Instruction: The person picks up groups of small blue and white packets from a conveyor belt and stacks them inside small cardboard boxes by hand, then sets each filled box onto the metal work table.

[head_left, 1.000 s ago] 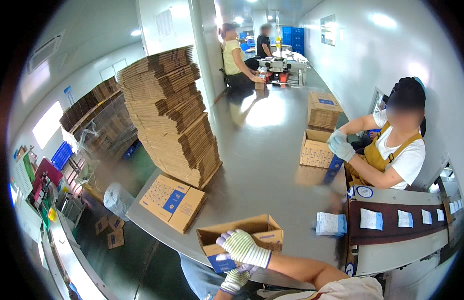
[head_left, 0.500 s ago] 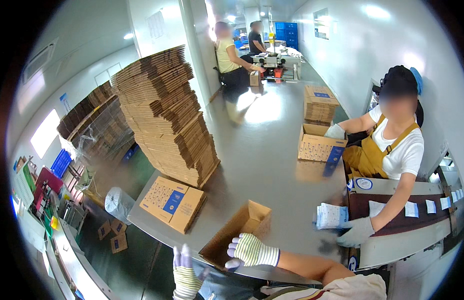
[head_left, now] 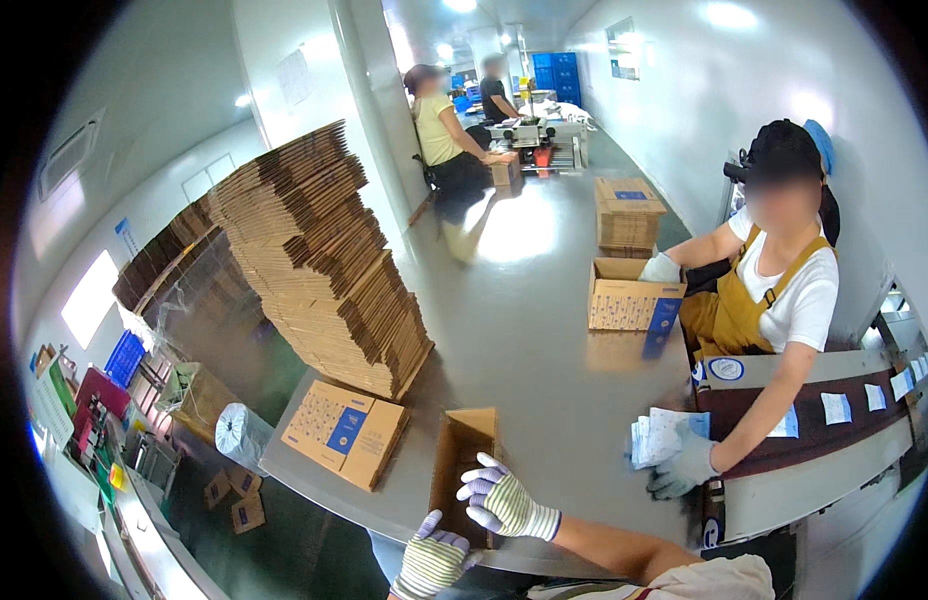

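Note:
An open-topped brown cardboard box (head_left: 466, 437) stands close to the table's near edge, its long side running away from me. Over its right side is my right hand (head_left: 509, 502), in a striped glove with purple fingertips, fingers bent and apart with nothing in them. At the box's near left corner my left hand (head_left: 434, 558), gloved alike, has its thumb raised and fingers loosely spread. Whether either hand touches the cardboard I cannot tell. Part of the box's near end is hidden behind my hands.
Flattened printed cartons (head_left: 346, 432) lie left of the box, before a tall leaning carton stack (head_left: 329, 270). Across the table (head_left: 544, 420), a co-worker reaches into another box (head_left: 634, 303) and holds white-blue packets (head_left: 656, 437) beside a conveyor (head_left: 754, 430).
The box has turned so its long side points more straight away from me. My left hand has come right to its near corner. The co-worker's hand has moved left onto the packets.

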`<act>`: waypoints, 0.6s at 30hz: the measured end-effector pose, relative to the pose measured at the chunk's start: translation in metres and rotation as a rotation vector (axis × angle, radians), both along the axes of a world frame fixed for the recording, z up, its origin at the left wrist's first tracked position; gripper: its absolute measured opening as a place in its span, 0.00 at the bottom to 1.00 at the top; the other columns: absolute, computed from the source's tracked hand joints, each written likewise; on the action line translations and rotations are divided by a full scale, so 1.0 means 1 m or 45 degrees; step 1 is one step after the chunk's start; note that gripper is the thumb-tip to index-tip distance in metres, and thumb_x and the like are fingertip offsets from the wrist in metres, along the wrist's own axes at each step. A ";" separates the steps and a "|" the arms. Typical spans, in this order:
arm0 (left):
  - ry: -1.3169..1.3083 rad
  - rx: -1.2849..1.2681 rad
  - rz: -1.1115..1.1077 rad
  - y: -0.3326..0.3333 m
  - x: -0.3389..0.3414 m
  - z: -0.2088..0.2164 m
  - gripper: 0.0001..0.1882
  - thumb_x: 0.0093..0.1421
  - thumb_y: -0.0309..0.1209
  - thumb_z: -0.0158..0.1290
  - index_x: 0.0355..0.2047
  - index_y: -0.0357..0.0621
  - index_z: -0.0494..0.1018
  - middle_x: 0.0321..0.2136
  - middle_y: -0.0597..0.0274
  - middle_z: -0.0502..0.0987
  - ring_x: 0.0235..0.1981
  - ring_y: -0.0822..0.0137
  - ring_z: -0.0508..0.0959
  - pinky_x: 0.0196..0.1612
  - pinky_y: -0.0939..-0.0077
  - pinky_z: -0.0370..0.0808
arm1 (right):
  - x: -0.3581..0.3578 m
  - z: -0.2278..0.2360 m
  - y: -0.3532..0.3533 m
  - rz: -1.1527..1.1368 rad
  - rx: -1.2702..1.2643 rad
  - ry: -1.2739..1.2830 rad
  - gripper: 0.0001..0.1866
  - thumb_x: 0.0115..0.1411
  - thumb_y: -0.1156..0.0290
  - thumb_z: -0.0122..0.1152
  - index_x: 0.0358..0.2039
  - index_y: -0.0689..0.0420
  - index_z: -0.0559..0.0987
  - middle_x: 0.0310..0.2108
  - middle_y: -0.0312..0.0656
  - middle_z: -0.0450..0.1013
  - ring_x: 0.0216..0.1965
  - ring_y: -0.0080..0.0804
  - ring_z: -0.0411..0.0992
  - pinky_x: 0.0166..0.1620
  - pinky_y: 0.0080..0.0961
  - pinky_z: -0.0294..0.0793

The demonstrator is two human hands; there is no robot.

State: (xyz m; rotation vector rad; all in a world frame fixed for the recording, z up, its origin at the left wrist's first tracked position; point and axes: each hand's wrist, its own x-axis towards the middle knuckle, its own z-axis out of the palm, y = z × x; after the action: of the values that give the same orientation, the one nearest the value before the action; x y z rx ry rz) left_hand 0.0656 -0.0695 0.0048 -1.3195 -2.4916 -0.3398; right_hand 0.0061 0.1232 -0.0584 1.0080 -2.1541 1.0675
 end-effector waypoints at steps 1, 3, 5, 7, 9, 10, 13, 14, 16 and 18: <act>0.007 0.017 0.020 0.001 0.000 0.000 0.12 0.50 0.39 0.58 0.21 0.46 0.70 0.18 0.60 0.68 0.24 0.59 0.72 0.59 0.57 0.63 | -0.003 0.000 -0.001 0.019 -0.021 0.009 0.09 0.53 0.66 0.58 0.27 0.58 0.79 0.34 0.37 0.74 0.47 0.37 0.69 0.65 0.48 0.55; 0.024 0.053 0.065 0.002 -0.001 -0.005 0.12 0.50 0.37 0.59 0.21 0.46 0.70 0.18 0.60 0.68 0.24 0.58 0.72 0.57 0.56 0.65 | -0.010 0.000 -0.003 0.063 -0.063 0.028 0.08 0.53 0.66 0.58 0.27 0.57 0.78 0.32 0.37 0.74 0.45 0.37 0.70 0.65 0.47 0.55; 0.029 0.108 0.090 0.002 0.000 -0.008 0.11 0.50 0.36 0.58 0.20 0.46 0.69 0.17 0.60 0.67 0.24 0.58 0.72 0.56 0.55 0.66 | -0.014 0.003 -0.006 0.107 -0.091 0.032 0.07 0.53 0.67 0.57 0.27 0.57 0.78 0.30 0.38 0.72 0.43 0.37 0.70 0.65 0.47 0.55; 0.019 0.137 0.119 0.006 0.000 -0.009 0.11 0.50 0.36 0.58 0.19 0.47 0.69 0.16 0.59 0.67 0.23 0.57 0.71 0.55 0.55 0.67 | -0.015 0.004 -0.005 0.115 -0.094 0.020 0.07 0.53 0.68 0.57 0.26 0.57 0.78 0.30 0.38 0.71 0.43 0.37 0.70 0.65 0.46 0.55; -0.001 0.120 0.166 0.009 0.003 -0.007 0.11 0.50 0.35 0.58 0.19 0.47 0.68 0.15 0.59 0.67 0.23 0.57 0.72 0.55 0.54 0.67 | -0.014 0.005 -0.004 0.129 -0.109 0.033 0.07 0.53 0.68 0.57 0.27 0.57 0.78 0.30 0.39 0.70 0.42 0.37 0.70 0.65 0.46 0.56; -0.012 0.123 0.185 0.010 0.004 -0.007 0.11 0.50 0.35 0.59 0.18 0.48 0.68 0.15 0.58 0.67 0.23 0.56 0.72 0.55 0.54 0.67 | -0.013 0.006 -0.003 0.133 -0.120 0.040 0.07 0.53 0.68 0.57 0.27 0.57 0.78 0.30 0.39 0.70 0.42 0.37 0.70 0.65 0.46 0.56; -0.011 0.087 0.205 0.013 0.004 -0.012 0.11 0.49 0.34 0.59 0.18 0.49 0.68 0.15 0.58 0.67 0.23 0.56 0.72 0.56 0.55 0.67 | -0.014 0.002 -0.001 0.137 -0.157 0.049 0.07 0.53 0.68 0.57 0.27 0.57 0.77 0.30 0.38 0.70 0.42 0.37 0.70 0.65 0.46 0.56; -0.004 0.087 0.197 0.013 0.004 -0.013 0.11 0.48 0.34 0.59 0.18 0.48 0.68 0.15 0.58 0.68 0.24 0.57 0.73 0.56 0.55 0.66 | -0.014 0.001 -0.001 0.136 -0.157 0.051 0.07 0.53 0.67 0.57 0.27 0.57 0.77 0.30 0.38 0.70 0.42 0.37 0.70 0.65 0.46 0.56; -0.019 0.088 0.199 0.016 0.005 -0.007 0.11 0.47 0.34 0.59 0.18 0.48 0.68 0.16 0.58 0.68 0.24 0.57 0.73 0.56 0.55 0.66 | -0.015 0.001 -0.001 0.141 -0.163 0.050 0.06 0.53 0.68 0.57 0.26 0.56 0.77 0.29 0.38 0.70 0.42 0.36 0.69 0.65 0.46 0.56; -0.058 0.066 0.228 0.017 0.005 -0.007 0.10 0.48 0.34 0.59 0.20 0.47 0.69 0.17 0.58 0.69 0.25 0.57 0.73 0.56 0.54 0.66 | -0.018 0.002 -0.001 0.156 -0.144 0.049 0.06 0.53 0.68 0.57 0.25 0.56 0.76 0.29 0.38 0.69 0.41 0.36 0.69 0.65 0.46 0.56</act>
State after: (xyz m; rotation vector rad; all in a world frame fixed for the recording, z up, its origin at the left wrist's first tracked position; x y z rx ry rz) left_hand 0.0706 -0.0525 -0.0019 -1.0706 -2.5957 -0.3936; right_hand -0.0116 0.1221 -0.0561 1.1100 -1.9990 1.2031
